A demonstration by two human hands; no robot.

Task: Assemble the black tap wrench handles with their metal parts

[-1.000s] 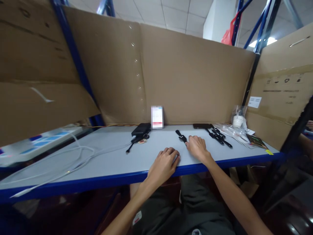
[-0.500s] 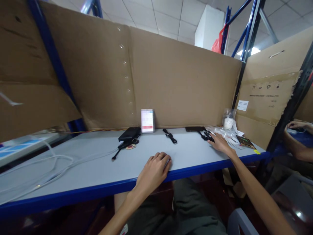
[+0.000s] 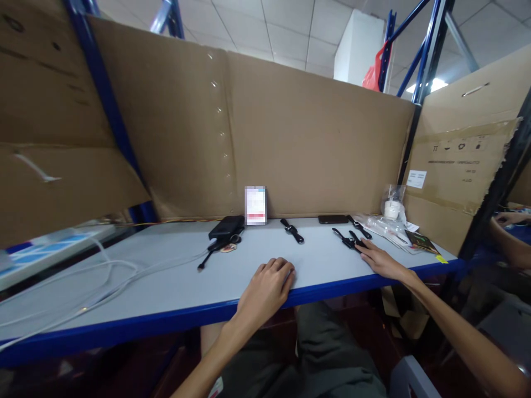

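My left hand [image 3: 267, 282] rests on the desk near its front edge, fingers loosely curled, and no object shows in it. On the right, my right hand [image 3: 382, 261] reaches in low over the desk, its fingertips on one end of a black wristwatch [image 3: 347, 239]. Those fingertips partly hide the watch. Just behind it lies a second black wristwatch [image 3: 360, 226] with its strap stretched out. Another black wristwatch [image 3: 292, 230] lies flat near the middle of the desk, apart from both hands.
A black phone [image 3: 333, 219] lies by the cardboard wall. An upright device with a blurred screen [image 3: 255, 205] leans there. Left are a black box [image 3: 226, 226] with a short cable and white cables [image 3: 120, 282]. Clear plastic bags [image 3: 384, 226] lie right. Another person's arm shows far right.
My right hand has drawn back toward me, and the wristwatch at its fingertips has come nearer, away from the one behind. The view has shifted slightly; my left hand stays on the desk.
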